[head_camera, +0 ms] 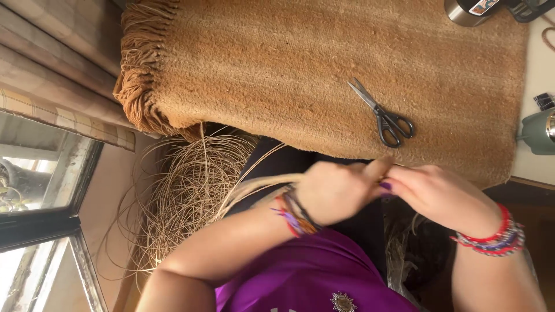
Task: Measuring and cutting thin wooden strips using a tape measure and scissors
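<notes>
My left hand [335, 190] and my right hand [436, 193] meet in front of my chest, both closed on a thin bundle of pale fibre strands [260, 185]. The fingertips pinch together where the hands touch. The strands run left from my left hand into a loose tangled coil of the same fibre [185, 190] on the floor. Both wrists wear coloured bead and thread bracelets. Grey-handled scissors [384, 115] lie shut on a brown woven mat [277, 69], just beyond my hands.
The mat has a fringe at its left edge [136, 75]. A metal cup [462, 11] stands at the top right, a green object [540, 133] and a black binder clip [543, 101] at the right. A window [40, 190] is at left.
</notes>
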